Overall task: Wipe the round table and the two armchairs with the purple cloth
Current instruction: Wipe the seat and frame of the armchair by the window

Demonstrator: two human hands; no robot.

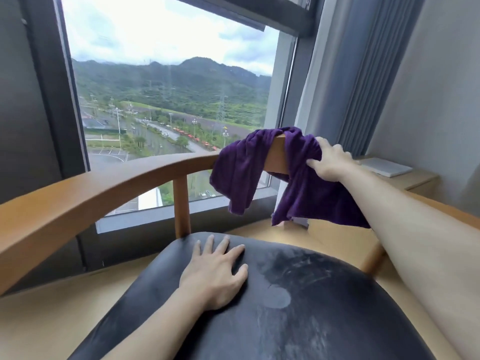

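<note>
From the head camera, the soft, napped purple cloth drapes over the raised end of the curved wooden armchair rail, both ends hanging downward. The right hand is clamped on its right fold. The left hand lies flat, fingers spread, on the scuffed black leather seat cushion.
</note>
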